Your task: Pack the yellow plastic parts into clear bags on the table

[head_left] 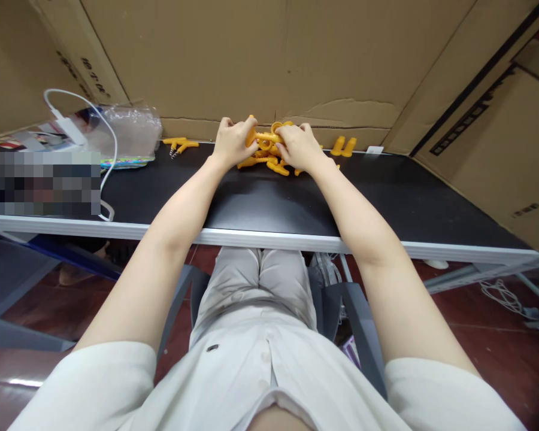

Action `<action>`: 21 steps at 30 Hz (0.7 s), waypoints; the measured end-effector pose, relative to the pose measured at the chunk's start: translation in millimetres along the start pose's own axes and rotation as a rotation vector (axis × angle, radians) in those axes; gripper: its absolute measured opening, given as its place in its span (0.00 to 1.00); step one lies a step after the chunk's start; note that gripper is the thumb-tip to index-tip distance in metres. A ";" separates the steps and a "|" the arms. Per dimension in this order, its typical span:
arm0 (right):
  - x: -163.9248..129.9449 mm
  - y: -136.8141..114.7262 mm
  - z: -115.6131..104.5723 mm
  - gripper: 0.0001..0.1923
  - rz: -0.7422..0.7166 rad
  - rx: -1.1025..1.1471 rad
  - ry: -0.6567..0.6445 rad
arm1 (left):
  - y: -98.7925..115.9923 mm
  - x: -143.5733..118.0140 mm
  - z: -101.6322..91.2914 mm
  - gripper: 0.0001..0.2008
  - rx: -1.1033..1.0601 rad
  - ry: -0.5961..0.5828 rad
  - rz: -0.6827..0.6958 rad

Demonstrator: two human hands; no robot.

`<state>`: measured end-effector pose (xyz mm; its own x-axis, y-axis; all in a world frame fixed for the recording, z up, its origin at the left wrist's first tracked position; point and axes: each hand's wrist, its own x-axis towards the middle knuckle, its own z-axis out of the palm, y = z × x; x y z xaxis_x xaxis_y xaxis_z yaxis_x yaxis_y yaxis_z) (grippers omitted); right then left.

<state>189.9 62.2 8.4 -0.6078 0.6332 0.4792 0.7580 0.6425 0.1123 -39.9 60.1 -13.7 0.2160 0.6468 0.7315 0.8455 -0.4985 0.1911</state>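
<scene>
At the upper centre of the frame, one yellow plastic part (266, 137) is pinched between the left hand (232, 142) and the right hand (299, 146) — above the yellow pile (269, 163). It is best held firmly — pressed straight together.

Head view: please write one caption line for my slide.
Both hands, left hand and right hand, grip yellow plastic parts on black table.

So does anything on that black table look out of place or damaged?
Nothing is spilled. The torn cardboard wall behind the yellow plastic parts has a peeling patch. A few strays, one with a spring and two at, lie apart from the pile under both hands.
</scene>
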 end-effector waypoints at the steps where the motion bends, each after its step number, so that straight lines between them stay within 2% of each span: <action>1: 0.3 0.3 0.3 0.24 -0.001 -0.005 0.006 | -1.0 0.1 0.8 0.26 0.014 -0.010 -0.005; 10: -0.9 -1.7 -6.0 0.22 0.008 -0.091 0.062 | -7.3 3.2 7.5 0.25 0.072 -0.032 -0.014; 16: 1.3 1.2 -2.7 0.22 -0.006 -0.056 0.127 | -10.2 4.4 12.0 0.20 0.083 0.018 0.037; 21: -0.8 2.4 -0.8 0.24 0.007 -0.045 0.057 | -9.1 3.7 10.7 0.20 0.105 -0.018 0.002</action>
<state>192.4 62.9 9.0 -0.5888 0.6114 0.5287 0.7730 0.6171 0.1471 -41.6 73.2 -19.8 0.2255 0.6564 0.7199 0.8913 -0.4373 0.1196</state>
